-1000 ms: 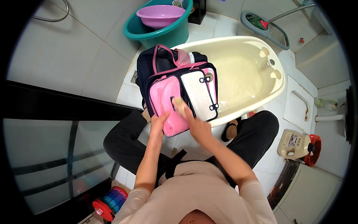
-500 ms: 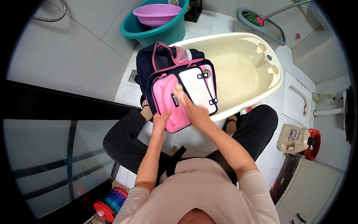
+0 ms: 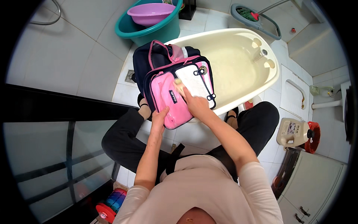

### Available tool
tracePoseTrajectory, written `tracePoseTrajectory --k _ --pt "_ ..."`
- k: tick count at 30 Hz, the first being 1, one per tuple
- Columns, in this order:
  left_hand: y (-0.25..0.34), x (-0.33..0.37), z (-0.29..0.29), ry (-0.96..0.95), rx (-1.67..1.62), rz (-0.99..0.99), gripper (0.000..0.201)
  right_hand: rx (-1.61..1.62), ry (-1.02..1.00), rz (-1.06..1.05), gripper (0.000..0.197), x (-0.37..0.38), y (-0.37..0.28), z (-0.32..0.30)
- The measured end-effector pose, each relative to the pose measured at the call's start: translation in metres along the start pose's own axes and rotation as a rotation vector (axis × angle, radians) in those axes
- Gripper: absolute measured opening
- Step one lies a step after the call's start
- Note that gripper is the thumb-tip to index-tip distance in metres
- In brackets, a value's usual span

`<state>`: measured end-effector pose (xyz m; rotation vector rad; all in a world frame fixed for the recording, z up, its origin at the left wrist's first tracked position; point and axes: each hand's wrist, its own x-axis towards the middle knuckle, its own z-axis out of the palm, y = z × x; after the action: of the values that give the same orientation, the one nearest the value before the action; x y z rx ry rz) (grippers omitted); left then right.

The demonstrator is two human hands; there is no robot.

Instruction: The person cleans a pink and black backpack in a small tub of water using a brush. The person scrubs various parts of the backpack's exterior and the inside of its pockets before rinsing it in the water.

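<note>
A navy and pink backpack (image 3: 163,87) leans over the near left end of a cream bathtub (image 3: 275,76). Its front faces up, with a pink pocket and a white flap (image 3: 191,83) showing. My left hand (image 3: 159,118) grips the lower left edge of the pink pocket, thumb on top. In my right hand (image 3: 197,107) is a small pale brush (image 3: 179,86), blurred by motion, held against the pocket beside the white flap. Its bristles cannot be made out clearly.
A teal tub (image 3: 143,36) with a purple basin (image 3: 150,15) in it stands at the back left. Behind the bathtub is a grey mop bucket (image 3: 238,16). To the right are a squat toilet (image 3: 293,90), a beige jug (image 3: 292,131) and a red bin (image 3: 316,137).
The whole view has shifted slightly, so things sit a little higher and to the left. My right hand still works the brush on the pocket; my left keeps its grip.
</note>
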<state>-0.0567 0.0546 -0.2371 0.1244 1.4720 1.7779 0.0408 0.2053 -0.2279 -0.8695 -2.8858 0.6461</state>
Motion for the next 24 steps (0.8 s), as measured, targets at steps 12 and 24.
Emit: tracePoseTrajectory --k 12,24 --pt "0.003 -0.007 -0.004 0.002 -0.019 -0.042 0.039 0.063 -0.116 -0.022 0.043 -0.057 0.010 -0.016" --pt "0.006 -0.008 -0.001 0.028 -0.044 -0.063 0.038 0.001 -0.170 -0.037 0.048 -0.104 -0.020 -0.015"
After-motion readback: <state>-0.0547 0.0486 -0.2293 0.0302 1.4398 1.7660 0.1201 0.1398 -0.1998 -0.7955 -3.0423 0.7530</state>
